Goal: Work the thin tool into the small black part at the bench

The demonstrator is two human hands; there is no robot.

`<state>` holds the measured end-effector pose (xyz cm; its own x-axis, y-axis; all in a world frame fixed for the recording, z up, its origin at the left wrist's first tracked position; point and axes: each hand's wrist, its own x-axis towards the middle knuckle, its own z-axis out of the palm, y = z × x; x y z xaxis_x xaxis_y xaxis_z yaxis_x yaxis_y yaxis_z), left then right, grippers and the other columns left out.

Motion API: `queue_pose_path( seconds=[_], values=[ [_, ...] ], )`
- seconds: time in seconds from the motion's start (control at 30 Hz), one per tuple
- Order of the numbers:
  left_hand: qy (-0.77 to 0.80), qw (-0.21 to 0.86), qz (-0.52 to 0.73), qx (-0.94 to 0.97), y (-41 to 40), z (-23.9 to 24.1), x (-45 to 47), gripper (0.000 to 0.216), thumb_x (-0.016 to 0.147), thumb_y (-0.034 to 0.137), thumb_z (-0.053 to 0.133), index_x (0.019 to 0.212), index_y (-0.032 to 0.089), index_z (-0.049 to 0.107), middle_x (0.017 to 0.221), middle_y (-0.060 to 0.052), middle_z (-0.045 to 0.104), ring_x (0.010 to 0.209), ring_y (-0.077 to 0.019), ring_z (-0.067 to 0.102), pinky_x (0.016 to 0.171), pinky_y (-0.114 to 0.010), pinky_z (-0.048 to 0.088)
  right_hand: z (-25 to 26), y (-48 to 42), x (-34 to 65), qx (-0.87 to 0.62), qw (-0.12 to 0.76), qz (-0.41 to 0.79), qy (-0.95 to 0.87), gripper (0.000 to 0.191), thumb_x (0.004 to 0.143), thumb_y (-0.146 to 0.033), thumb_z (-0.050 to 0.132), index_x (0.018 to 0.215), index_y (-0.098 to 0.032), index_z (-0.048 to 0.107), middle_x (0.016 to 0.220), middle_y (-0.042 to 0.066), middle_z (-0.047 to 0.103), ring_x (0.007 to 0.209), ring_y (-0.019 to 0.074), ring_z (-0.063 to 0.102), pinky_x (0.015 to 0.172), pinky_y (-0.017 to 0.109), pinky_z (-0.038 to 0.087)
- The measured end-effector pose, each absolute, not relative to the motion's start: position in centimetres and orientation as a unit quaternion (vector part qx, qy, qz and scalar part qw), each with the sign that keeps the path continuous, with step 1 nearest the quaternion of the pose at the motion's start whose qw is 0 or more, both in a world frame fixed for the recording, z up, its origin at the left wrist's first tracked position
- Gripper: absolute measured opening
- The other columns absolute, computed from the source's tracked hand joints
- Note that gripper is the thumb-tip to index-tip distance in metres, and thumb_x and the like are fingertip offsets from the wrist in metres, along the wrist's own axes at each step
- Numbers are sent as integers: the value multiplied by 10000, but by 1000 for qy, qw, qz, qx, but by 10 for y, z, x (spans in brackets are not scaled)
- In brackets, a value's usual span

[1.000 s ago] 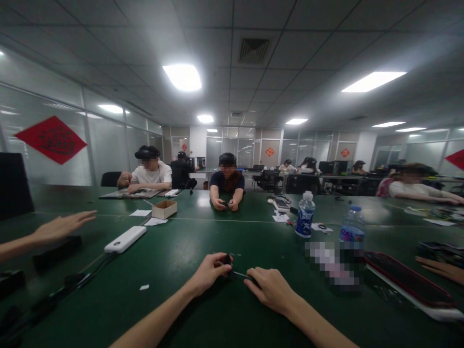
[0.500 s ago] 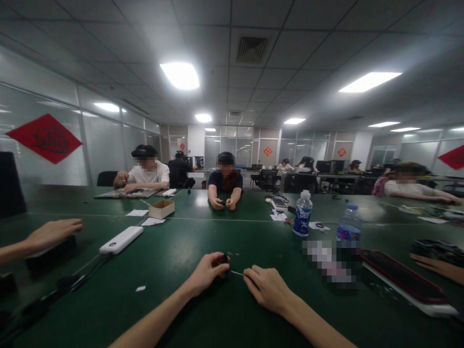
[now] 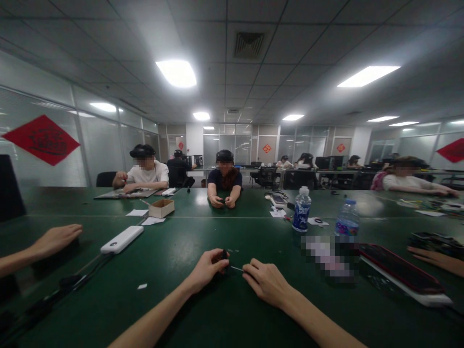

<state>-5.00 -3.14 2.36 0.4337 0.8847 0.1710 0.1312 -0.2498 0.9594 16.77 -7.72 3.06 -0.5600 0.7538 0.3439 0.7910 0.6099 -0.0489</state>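
My left hand [image 3: 209, 268] is closed around a small black object [image 3: 224, 254], whose exact kind is too small and too covered to tell. Between the fingertips of my right hand [image 3: 266, 280] is a thin, light-coloured rod [image 3: 237, 268], pinched at its right end. The rod points left at the black object; I cannot tell whether its tip touches it. Both hands are low over the green table [image 3: 203, 319], close together in front of me.
Left of my hands are a small white scrap [image 3: 142, 286], a white power bank [image 3: 122, 239] with black cables, and another person's hand [image 3: 60, 240]. An open cardboard box [image 3: 161, 209] stands farther off. To the right are two bottles [image 3: 301, 212] and a red-edged phone [image 3: 402, 268].
My hands hold nearly the same pose, with the rod still pointing at the black object. The whole view has shifted slightly.
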Motion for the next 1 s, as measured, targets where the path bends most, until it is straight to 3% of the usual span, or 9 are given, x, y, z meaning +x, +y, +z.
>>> queue_pose_path(
  seconds=[1.0],
  values=[
    [367,487,386,692,-28,18,-53,309,781,359,600,988,130,592,848,-30,579,736,-146,534,680,-278,447,34,-79,168,-434,158,-38,-886,218,946,-287,417,1073,-201,572,946,41,574,712,134,567,601,236,429]
  ],
)
